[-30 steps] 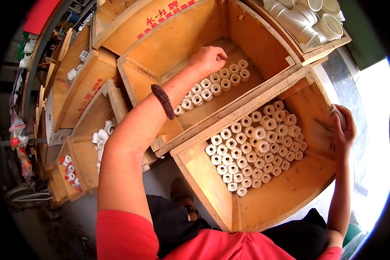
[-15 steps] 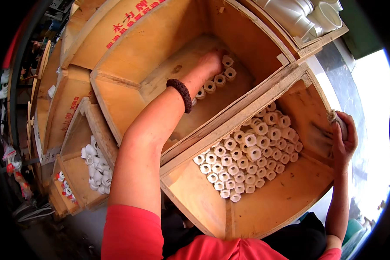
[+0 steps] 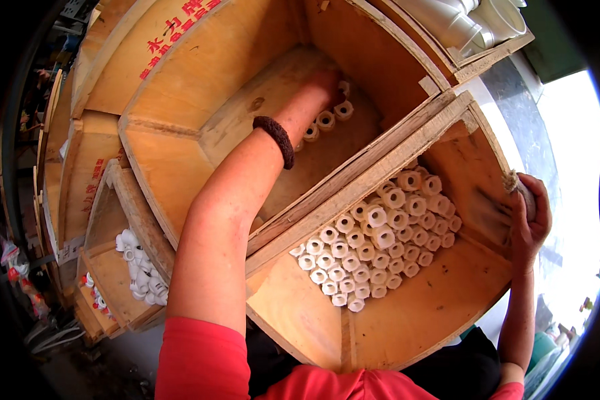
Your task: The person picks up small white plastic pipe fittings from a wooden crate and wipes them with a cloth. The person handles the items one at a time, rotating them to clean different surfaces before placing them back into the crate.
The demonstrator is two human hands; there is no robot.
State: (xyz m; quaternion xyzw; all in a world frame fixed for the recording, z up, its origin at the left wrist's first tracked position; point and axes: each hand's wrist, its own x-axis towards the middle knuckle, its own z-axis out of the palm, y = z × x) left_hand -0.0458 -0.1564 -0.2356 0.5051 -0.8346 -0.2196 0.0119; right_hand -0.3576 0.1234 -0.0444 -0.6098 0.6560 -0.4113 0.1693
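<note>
My left hand [image 3: 325, 88] reaches down into the far wooden box [image 3: 159, 137], close to a short row of white plastic fittings [image 3: 325, 121] with hexagonal ends on its floor. Its fingers are hidden behind the hand and in shadow. A dark braided band [image 3: 273, 137] circles that wrist. At the right, my right hand [image 3: 533, 217] is wrapped round the edge of the near wooden box [image 3: 300, 293], beside a rope knot [image 3: 510, 181]. Many similar white fittings [image 3: 365, 251] stand packed in rows inside this near box, holes facing up.
A thick wooden wall [image 3: 353, 180] divides the two boxes. Smaller bins at the left hold white plastic parts [image 3: 140, 270]. Large white pipe fittings [image 3: 457, 27] lie in a crate at the top right. More wooden boxes [image 3: 113, 80] stand at the far left.
The view has shifted slightly, so the boxes sit a little further left. My left hand now covers more of the fittings at the row's far end. My right hand keeps its hold.
</note>
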